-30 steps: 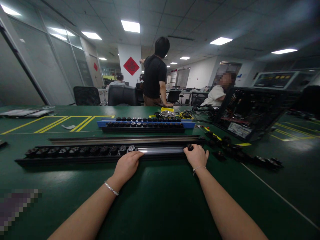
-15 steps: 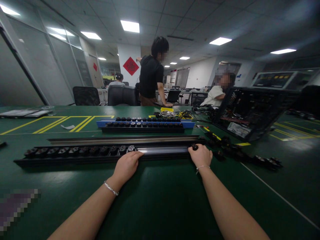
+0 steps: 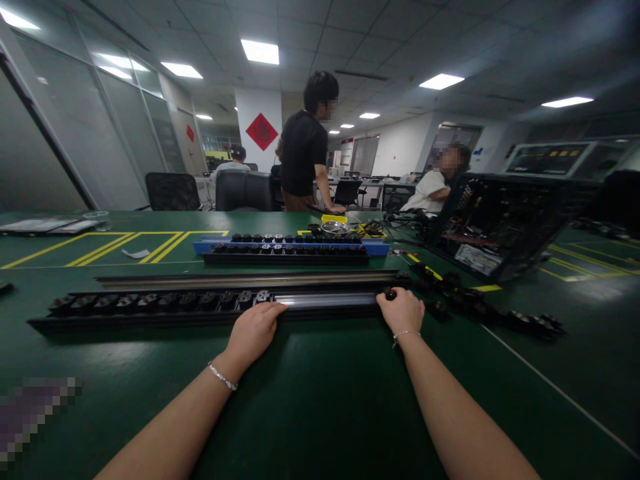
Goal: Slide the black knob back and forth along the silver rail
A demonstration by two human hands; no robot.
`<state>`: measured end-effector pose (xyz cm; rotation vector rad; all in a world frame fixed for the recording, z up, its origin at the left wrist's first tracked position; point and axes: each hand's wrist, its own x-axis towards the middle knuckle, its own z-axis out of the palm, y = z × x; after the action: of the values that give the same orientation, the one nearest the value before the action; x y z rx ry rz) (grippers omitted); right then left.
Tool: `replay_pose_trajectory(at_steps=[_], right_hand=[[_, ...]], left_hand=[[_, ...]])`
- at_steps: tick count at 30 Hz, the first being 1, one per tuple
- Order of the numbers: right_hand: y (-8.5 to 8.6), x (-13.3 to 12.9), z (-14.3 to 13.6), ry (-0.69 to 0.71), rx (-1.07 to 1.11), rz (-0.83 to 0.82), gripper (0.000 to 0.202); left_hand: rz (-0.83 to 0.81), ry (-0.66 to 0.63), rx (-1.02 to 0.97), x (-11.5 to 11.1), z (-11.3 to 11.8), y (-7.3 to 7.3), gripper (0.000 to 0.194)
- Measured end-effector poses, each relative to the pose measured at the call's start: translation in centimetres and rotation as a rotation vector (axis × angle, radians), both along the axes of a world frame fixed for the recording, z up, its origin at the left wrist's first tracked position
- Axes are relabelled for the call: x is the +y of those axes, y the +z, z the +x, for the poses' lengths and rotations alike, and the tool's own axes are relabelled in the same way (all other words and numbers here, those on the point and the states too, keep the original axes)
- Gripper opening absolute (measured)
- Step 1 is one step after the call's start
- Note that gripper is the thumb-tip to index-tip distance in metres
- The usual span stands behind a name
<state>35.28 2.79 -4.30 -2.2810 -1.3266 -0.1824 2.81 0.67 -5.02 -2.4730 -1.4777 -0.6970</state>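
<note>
A long black rail lies across the table in front of me. A row of black socket modules fills its left part, and a bare silvery strip shows in its right part. My left hand is closed on the near edge of the rail, just right of the last module in the row; its thumb is hidden. At the rail's right end my right hand is closed around a small black socket module, mostly covered by the fingers.
Behind lies another long rail, then a blue rail beside filled rows of sockets. Loose black modules are strewn at right, near an open computer case. A person stands across the table; others sit beyond.
The standing person across the table has lowered an outstretched arm. Both my hands and the rail stay in place.
</note>
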Motion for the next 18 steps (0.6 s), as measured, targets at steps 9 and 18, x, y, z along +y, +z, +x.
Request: replay_pose_trajectory(at_steps=[9,18], right_hand=[[0.3,-0.1,1.0,-0.028,0.042,0.007,0.042],[0.1,0.0,1.5,-0.052,0.082,0.02,0.042]], left_hand=[[-0.006,-0.002,0.001,0.1,-0.2,-0.1,0.039],[-0.018,0.008,-0.01,0.1,0.0,0.0,0.039]])
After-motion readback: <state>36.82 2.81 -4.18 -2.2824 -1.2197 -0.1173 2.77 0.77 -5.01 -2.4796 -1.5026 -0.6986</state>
